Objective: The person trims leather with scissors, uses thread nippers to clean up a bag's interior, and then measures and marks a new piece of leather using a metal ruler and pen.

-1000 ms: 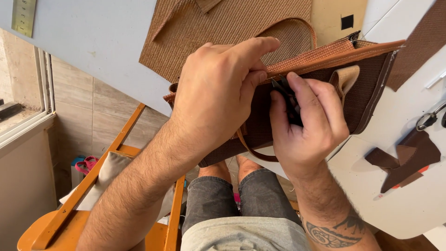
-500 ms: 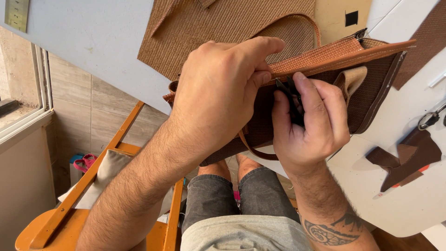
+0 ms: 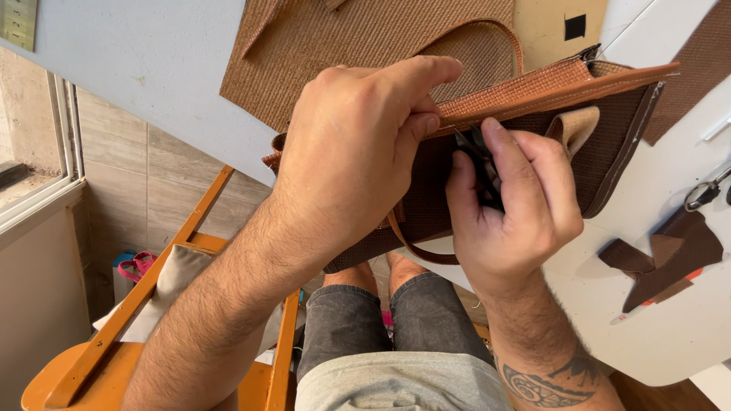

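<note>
A brown woven bag (image 3: 601, 144) with a tan leather top edge is held up over the table's edge. My left hand (image 3: 358, 144) pinches the bag's top edge, thumb and forefinger on the trim. My right hand (image 3: 518, 205) grips a small black tool (image 3: 476, 152) pressed against the bag's side just under the trim. A thin leather strap (image 3: 415, 247) loops down below the bag. A beige tab (image 3: 575, 125) sticks out near the bag's right end.
Woven tan material pieces (image 3: 343, 38) lie on the grey-white table (image 3: 137, 61). Dark brown leather scraps (image 3: 670, 262) and a metal ring (image 3: 700, 194) lie at the right. An orange wooden chair (image 3: 152, 304) with a cushion stands at lower left beside a window.
Both hands and the bag stay almost in place; the bag's right end has risen slightly and my right hand's fingers have shifted a little on the black tool.
</note>
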